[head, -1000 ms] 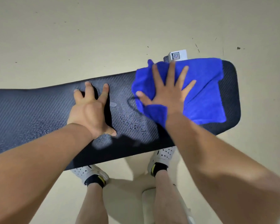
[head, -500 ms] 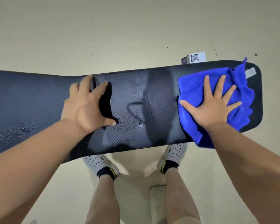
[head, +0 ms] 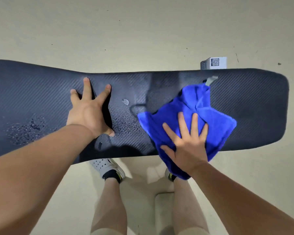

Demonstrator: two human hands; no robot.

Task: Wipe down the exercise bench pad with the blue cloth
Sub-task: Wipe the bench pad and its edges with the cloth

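I count two hands: my left hand (head: 88,112) and my right hand (head: 188,146). One bench pad (head: 253,107) lies under all ten fingers, and one blue cloth (head: 193,106) is under the right ones. One grey tag (head: 210,80) sits beyond my right fingertips, and one white QR-code box (head: 214,62) farther out still. There are two wet spots: one droplet patch (head: 126,119) just beside my left thumb and a second droplet patch (head: 25,128) well to the left of those fingers. Two white shoes show behind my wrists: left shoe (head: 105,166) and right shoe (head: 167,173).
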